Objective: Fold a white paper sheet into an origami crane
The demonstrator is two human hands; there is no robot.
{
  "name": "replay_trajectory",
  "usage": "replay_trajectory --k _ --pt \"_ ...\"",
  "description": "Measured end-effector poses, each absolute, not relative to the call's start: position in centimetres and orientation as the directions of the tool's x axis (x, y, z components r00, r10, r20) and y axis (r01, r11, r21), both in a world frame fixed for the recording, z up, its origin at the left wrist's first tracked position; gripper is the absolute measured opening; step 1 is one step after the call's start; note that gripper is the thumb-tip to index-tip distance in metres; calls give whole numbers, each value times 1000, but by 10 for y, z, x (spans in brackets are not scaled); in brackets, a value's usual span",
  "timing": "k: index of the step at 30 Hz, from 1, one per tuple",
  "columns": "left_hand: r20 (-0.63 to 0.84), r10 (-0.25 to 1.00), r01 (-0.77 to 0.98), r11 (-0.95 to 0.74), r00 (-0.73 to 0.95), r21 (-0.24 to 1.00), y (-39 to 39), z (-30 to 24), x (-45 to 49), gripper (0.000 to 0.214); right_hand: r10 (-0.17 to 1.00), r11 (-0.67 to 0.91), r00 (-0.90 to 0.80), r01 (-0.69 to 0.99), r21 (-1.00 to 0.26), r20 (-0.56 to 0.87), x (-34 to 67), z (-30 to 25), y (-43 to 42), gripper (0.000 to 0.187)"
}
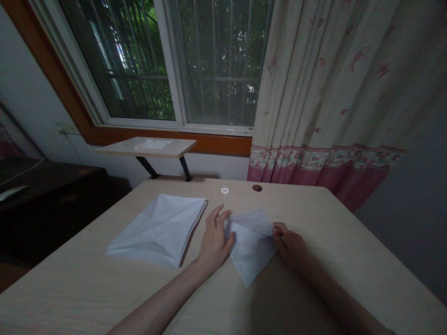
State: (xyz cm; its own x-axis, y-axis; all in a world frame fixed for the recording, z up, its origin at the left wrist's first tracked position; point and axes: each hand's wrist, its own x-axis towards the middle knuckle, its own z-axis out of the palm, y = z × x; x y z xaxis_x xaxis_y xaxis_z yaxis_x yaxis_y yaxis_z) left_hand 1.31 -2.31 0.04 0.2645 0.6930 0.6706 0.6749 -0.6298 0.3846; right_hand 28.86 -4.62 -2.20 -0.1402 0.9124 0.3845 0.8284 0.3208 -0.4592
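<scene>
A folded white sheet (pixel 252 249), thin paper or cloth, lies on the desk with one corner pointing toward me and a flap folded across its upper part. At its left edge rests my left hand (pixel 217 235), fingers apart and the thumb touching the sheet. My right hand (pixel 289 244) pinches the right corner between thumb and fingers. To the left of my left hand lies a stack of larger creased white sheets (pixel 159 228), spread flat.
The pale wooden desk (pixel 139 298) has a round cable hole (pixel 257 188) and a small white ring (pixel 225 190) near its back edge. A raised shelf (pixel 122 146) at the back left bears a crumpled white piece (pixel 153 144). Behind stand a barred window and a curtain (pixel 314 93).
</scene>
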Motion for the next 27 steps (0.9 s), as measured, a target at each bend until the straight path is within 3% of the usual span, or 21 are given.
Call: replay_trajectory --k 7,11,15,19,23,27 --pt "604 700 622 -678 381 393 -21 -5 13 65 883 316 -32 778 -542 469 288 -20 -48 30" --pt "534 681 560 -726 501 400 -22 -6 12 55 832 361 -9 768 -530 554 288 -21 -48 30" --pt "432 643 522 -766 632 376 -23 -4 11 41 792 371 -22 811 -452 610 288 -22 -48 25" --pt "321 605 508 -791 728 339 -23 -4 10 46 746 442 -141 836 -326 651 289 -23 -44 24" --pt "288 590 509 -802 754 312 -23 -5 9 54 679 504 -201 826 -250 706 291 -26 -38 30" --pt "307 584 499 -808 752 313 -24 -1 10 47 717 461 -211 859 -224 665 292 -28 -35 34"
